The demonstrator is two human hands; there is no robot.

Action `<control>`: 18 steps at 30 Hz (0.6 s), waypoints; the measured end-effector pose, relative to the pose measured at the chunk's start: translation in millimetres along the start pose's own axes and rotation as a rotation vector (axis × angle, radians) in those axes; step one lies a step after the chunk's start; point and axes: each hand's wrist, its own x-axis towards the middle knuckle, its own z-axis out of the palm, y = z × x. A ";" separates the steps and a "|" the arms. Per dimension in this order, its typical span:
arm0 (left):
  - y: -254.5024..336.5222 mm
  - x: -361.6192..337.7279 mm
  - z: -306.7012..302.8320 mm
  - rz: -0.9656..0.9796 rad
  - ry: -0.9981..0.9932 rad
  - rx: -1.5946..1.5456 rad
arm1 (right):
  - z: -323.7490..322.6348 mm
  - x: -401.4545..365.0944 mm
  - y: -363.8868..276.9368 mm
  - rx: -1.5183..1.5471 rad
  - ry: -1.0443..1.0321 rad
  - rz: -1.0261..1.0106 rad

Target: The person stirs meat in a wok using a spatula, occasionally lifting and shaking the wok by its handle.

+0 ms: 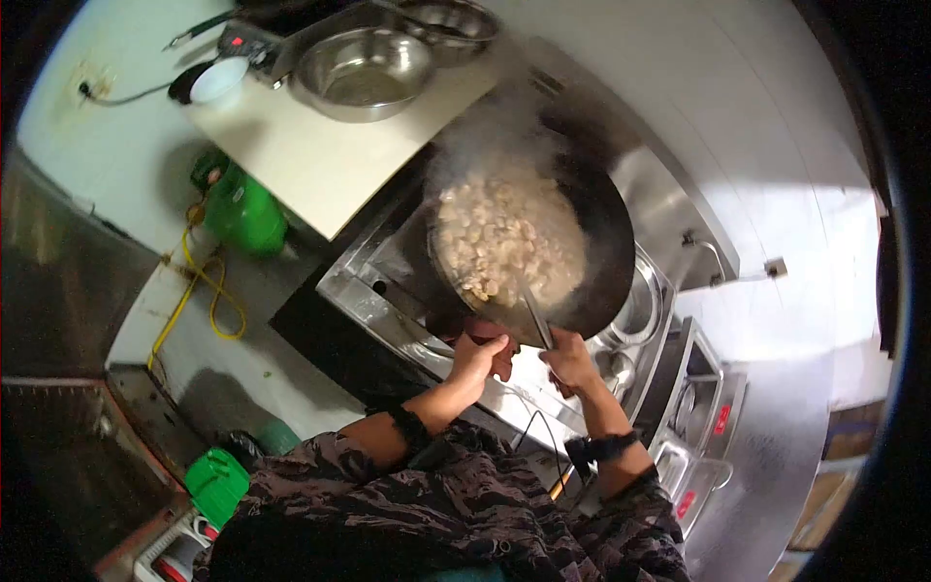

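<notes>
A large dark wok (pixel 609 233) sits on the steel stove, filled with pale, sliced-looking pieces of food (pixel 499 238) in cloudy liquid. Thick steam rises from its far side. At the near rim, my left hand (pixel 473 369) is closed on a reddish-brown cloth (pixel 501 361) that lies against the wok. My right hand (pixel 570 362), just to the right, grips the handle of a long metal cooking utensil (pixel 535 315). The utensil slopes down into the food, which hides its head.
A pale counter (pixel 320 165) at the upper left carries a steel bowl (pixel 364 73) and a white bowl (pixel 220 80). Below it stands a green gas cylinder (pixel 244 209) with a yellow hose (pixel 184 310). Steel containers (pixel 693 407) are at the right, near a wall tap (pixel 703 247).
</notes>
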 end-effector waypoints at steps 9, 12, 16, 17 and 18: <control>-8.4 9.2 -6.7 -0.005 -0.007 0.076 | 6.0 11.4 -15.4 0.654 0.083 0.117; -6.0 5.0 -5.5 -0.019 0.008 0.105 | 7.6 -1.4 4.6 0.948 0.124 0.169; -3.6 2.6 -1.0 -0.040 0.036 0.095 | 3.6 -20.0 30.7 1.317 -0.084 0.078; -5.3 2.6 -0.3 -0.036 0.039 0.091 | 4.3 -27.3 37.0 1.397 -0.090 0.092; -6.6 3.6 0.0 -0.014 0.042 0.075 | 4.6 -35.7 43.7 1.391 -0.097 0.091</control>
